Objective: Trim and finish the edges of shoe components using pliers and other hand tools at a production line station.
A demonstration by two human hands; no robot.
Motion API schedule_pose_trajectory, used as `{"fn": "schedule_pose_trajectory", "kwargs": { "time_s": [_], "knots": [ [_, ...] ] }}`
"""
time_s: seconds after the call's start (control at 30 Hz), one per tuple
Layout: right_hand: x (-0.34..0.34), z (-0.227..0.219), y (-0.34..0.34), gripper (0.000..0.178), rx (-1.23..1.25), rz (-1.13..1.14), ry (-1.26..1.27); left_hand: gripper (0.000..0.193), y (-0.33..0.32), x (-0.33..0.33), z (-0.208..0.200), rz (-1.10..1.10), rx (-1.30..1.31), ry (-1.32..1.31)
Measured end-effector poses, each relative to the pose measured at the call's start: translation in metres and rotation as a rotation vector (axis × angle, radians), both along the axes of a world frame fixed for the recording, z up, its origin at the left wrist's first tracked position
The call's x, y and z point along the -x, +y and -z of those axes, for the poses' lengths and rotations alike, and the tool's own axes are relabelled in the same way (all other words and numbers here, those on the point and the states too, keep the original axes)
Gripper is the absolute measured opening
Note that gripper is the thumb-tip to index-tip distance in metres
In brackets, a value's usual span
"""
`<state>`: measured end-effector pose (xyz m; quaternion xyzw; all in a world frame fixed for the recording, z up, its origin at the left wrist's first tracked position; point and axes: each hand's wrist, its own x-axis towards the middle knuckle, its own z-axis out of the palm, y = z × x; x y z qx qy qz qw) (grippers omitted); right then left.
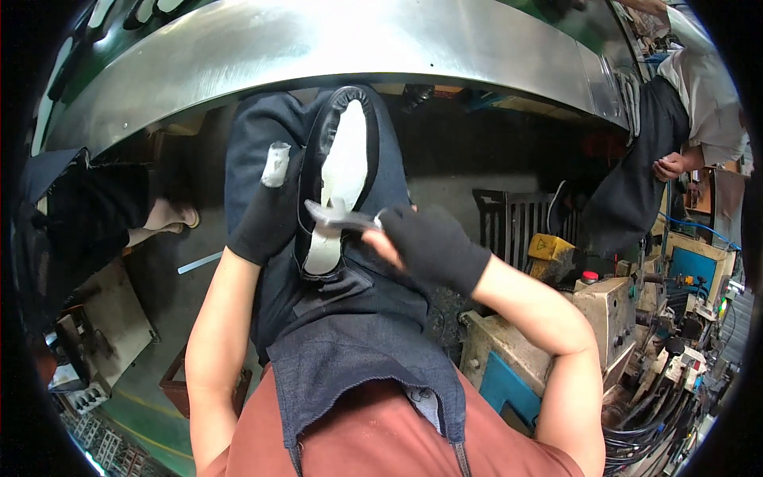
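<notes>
On my lap lies a black shoe upper (350, 155), its white underside turned up and its black edge folded inward around it. My left hand (272, 211), in a black glove with white tape around one digit, grips the shoe's left side; some of its fingers are hidden beneath it. My right hand (435, 245), gloved in black with bare fingertips, is closed around a hammer (340, 218). The hammer's metal head is over the heel half of the white underside. Whether it touches the surface I cannot tell.
A curved metal worktop (358, 48) spans the far side. To the right stand a machine with a red button (589, 277), a yellow block (550, 253) and tangled cables. Another person (703, 103) stands at the far right, and someone's foot (189, 216) shows at left.
</notes>
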<state>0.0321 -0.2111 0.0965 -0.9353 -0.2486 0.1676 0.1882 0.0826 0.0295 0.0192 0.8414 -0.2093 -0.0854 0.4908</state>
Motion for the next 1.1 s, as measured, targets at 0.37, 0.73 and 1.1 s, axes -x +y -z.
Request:
{"fn": "schedule_pose_trajectory", "kwargs": {
  "time_s": [0.37, 0.73, 1.1],
  "knots": [
    [0.029, 0.005, -0.058, 0.039, -0.262, 0.229, 0.445, 0.056, -0.052, 0.002, 0.013, -0.376, 0.137, 0.339],
    [-0.046, -0.025, -0.015, 0.039, -0.181, 0.078, 0.201, 0.053, -0.036, 0.024, -0.032, -0.194, 0.197, 0.305],
    [-0.001, -0.007, -0.035, 0.044, -0.313, 0.344, 0.304, 0.122, -0.021, 0.014, -0.01, -0.103, 0.086, 0.338]
  ]
}}
